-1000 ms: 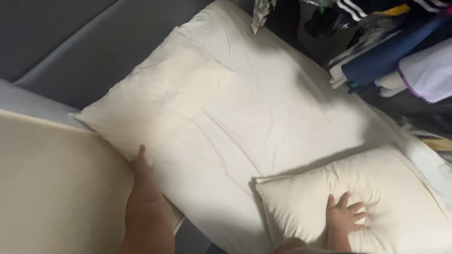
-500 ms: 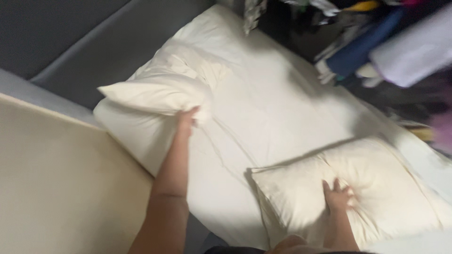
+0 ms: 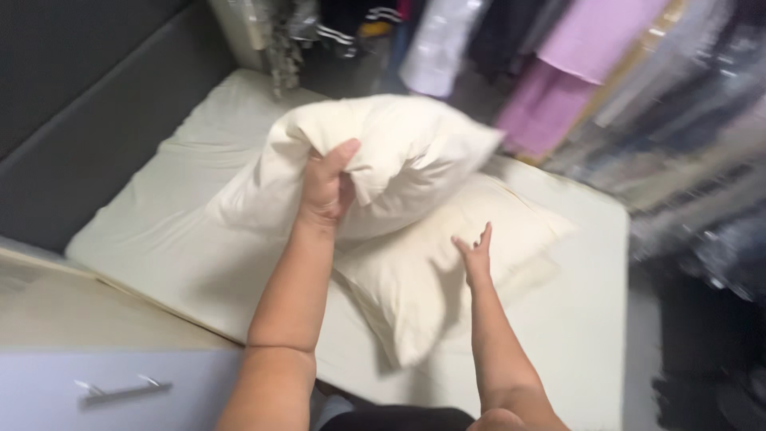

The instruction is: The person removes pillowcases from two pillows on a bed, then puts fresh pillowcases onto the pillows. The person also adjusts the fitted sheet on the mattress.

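Observation:
My left hand (image 3: pixel 325 187) grips a cream pillow (image 3: pixel 399 152) by its edge and holds it lifted above the bed. Under it lies a second cream pillow (image 3: pixel 435 271) on the white mattress (image 3: pixel 152 231). My right hand (image 3: pixel 475 254) hovers over that lower pillow with fingers spread, just touching or close above its surface. The lifted pillow partly covers the far end of the lower one.
A dark grey padded headboard (image 3: pixel 72 136) runs along the left. Hanging clothes (image 3: pixel 558 72) fill the back and right, blurred. A pale drawer front with a metal handle (image 3: pixel 120 389) sits at the lower left beside a beige top (image 3: pixel 80 319).
My left hand took hold of the left pillow, raised it and carried it right over the second pillow. My right hand lifted off the lower pillow slightly. The view swung toward the clothes.

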